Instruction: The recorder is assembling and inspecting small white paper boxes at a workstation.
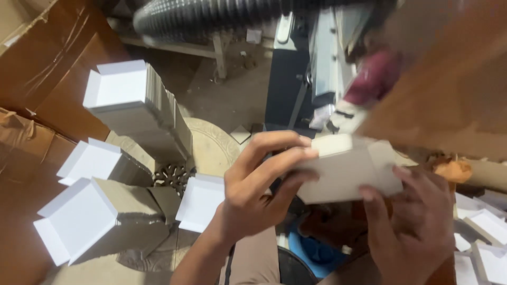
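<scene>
My left hand (259,184) grips the left end of a flat grey cardboard box blank (348,169), fingers curled over its top edge. Its right lower corner is pinched by my right hand (417,221), thumb on the face. The piece is held in the air at mid-frame, tilted, with a white inner face showing along the top. Both hands are a little blurred.
Stacks of folded white-lined box trays stand at the left (132,103), (79,221), (97,158), with one more (200,203) by my left wrist. More trays lie at the right edge (488,237). A ribbed black hose (211,18) and a machine (317,68) are behind. Brown cardboard (454,89) looms at upper right.
</scene>
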